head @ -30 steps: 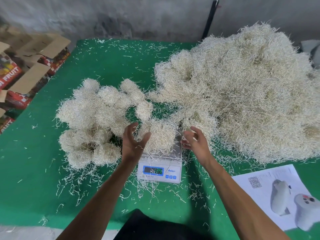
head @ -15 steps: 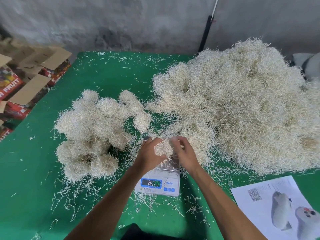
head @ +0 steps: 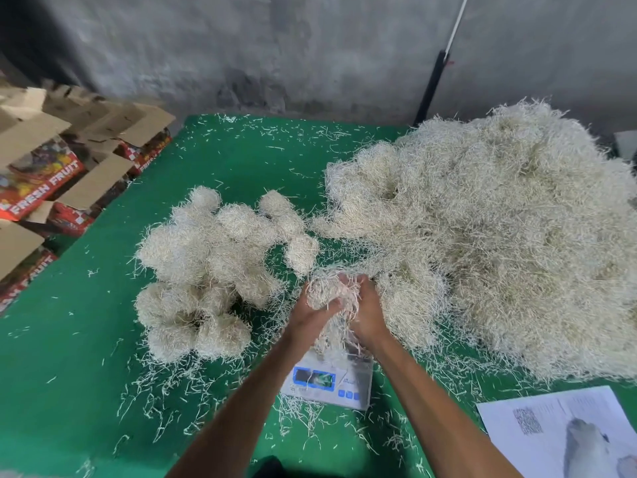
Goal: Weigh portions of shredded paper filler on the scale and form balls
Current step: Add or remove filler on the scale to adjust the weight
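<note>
Both hands are up over the scale [head: 331,381] right now, squeezing one portion of shredded paper [head: 327,289] between them. The left hand [head: 310,313] has its fingers curled round the left side of the clump, and the right hand [head: 367,312] is wrapped round the right side, so the wad is cupped from both sides with loose strands hanging down toward the scale's platform. The whole thing looks a bit motion-blurred, so I can't make out the display reading.

The scale sits on the green table [head: 69,374] at about 6 o'clock from the clump, just under the wrists. At 9 to 10 o'clock of the hands is the cluster of finished balls [head: 206,267], all bunched up and touching each other. The big loose pile of filler [head: 499,243] takes up the 1 to 3 o'clock side. A printed sheet [head: 565,432] lies at 4 o'clock near the table edge, and open fruit cartons [head: 51,174] sit off the table at 10 o'clock.
</note>
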{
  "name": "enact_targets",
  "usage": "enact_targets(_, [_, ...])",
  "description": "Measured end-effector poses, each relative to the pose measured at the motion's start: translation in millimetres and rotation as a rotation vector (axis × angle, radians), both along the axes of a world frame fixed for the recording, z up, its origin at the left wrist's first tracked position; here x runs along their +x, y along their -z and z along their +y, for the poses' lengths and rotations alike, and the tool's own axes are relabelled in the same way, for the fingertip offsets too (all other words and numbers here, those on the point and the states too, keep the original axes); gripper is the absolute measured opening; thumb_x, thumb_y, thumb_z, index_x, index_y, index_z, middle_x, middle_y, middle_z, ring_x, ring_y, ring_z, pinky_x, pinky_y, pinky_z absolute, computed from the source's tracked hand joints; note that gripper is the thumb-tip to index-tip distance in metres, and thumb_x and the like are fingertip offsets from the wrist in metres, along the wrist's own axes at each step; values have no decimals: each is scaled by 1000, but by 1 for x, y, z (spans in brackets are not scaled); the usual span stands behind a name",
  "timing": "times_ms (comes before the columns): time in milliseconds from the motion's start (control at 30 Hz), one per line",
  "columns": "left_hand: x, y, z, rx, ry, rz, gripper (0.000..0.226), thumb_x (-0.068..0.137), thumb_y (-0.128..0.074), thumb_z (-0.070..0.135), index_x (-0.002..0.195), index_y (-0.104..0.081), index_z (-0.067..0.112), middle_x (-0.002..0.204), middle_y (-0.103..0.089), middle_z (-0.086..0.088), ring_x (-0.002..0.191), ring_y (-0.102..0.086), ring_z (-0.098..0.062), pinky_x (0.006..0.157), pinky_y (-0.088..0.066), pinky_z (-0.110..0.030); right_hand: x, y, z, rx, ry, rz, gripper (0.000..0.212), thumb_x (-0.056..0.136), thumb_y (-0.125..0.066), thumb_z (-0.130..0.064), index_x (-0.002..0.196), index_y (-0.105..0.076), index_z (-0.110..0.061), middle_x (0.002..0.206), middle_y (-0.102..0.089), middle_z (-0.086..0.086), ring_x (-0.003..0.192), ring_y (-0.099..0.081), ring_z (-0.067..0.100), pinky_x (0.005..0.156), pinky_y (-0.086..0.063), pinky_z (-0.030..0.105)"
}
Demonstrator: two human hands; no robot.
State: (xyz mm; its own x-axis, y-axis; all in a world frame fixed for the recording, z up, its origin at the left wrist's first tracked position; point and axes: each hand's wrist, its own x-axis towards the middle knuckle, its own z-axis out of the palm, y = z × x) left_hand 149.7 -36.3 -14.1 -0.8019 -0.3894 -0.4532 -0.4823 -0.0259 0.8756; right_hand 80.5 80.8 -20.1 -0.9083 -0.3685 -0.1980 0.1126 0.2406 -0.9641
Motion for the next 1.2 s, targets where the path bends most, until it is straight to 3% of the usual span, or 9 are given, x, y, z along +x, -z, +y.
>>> enact_targets(133, [-4, 4, -15, 67, -296, -73, 80, 90, -73, 22, 153, -29, 3, 126, -60, -26, 98, -65, -29, 78, -59, -42, -19, -7, 17, 76, -49, 28, 22, 103, -61, -14, 125, -59, -17, 88, -65, 5, 48, -45, 9, 42, -39, 26])
enact_targets(233, [-4, 4, -42, 117, -354, 2, 72, 92, -68, 19, 151, -30, 0, 88, -62, -7, 70, -58, -17, 54, -53, -30, -35, -15, 29, -47, 76, 33, 32, 98, -67, -42, 101, -62, -11, 58, -51, 0, 40, -34, 12, 38, -33, 26])
enact_targets(367, [-11, -3, -26, 220, -384, -6, 49, 91, -66, 26, 136, -51, 17, 135, -58, -9, 114, -60, -21, 102, -47, -50, -20, -8, 8, -136, 151, -7, 9, 104, -61, -17, 111, -64, -13, 73, -59, 2, 49, -42, 16, 42, -38, 32])
enact_targets(467, [-5, -3, -30, 144, -352, -8, 6, 92, -66, 33, 95, -64, 28, 122, -63, -11, 88, -63, -20, 77, -59, -35, -17, -4, 10, -22, 109, -17, 26, 102, -62, -31, 118, -65, -11, 89, -64, 7, 58, -47, 12, 51, -44, 26])
enact_targets(600, [2, 5, -68, 383, -514, 20, 49, 90, -67, 33, 128, -54, 5, 135, -54, -27, 116, -60, -42, 95, -53, -57, -41, -7, 42, -44, 286, 44, 38, 102, -58, -41, 117, -63, -6, 50, -49, -4, 44, -42, 15, 40, -43, 34])
enact_targets(700, [-8, 2, -45, 322, -452, -45, 65, 79, -72, 35, 130, -52, 1, 138, -53, -20, 113, -59, -37, 92, -54, -52, -34, -2, 25, -10, 200, 47, 37, 107, -55, -34, 129, -61, -5, 54, -52, -1, 47, -47, 20, 42, -46, 41])
enact_targets(1000, [23, 5, -104, 345, -649, -13, 26, 83, -71, 33, 104, -64, 20, 100, -67, -8, 85, -70, -31, 59, -58, -40, -88, 5, 106, -32, 617, -62, 48, 108, -53, -15, 152, -42, -1, 71, -53, 6, 43, -45, 8, 41, -46, 23])
enact_targets(1100, [15, 14, -79, 322, -510, -75, 28, 86, -66, 41, 108, -62, 25, 104, -63, -4, 92, -63, -31, 72, -55, -42, -77, 12, 94, -35, 496, -106, 27, 108, -52, -28, 119, -62, -6, 75, -53, 7, 53, -45, 13, 44, -39, 21])
enact_targets(1200, [8, 21, -63, 295, -529, -103, 42, 83, -69, 39, 117, -64, 15, 127, -60, -12, 98, -60, -31, 75, -52, -41, -80, -5, 89, -120, 412, -141, 40, 107, -54, -34, 125, -59, 1, 88, -62, 10, 75, -65, 25, 75, -59, 28])
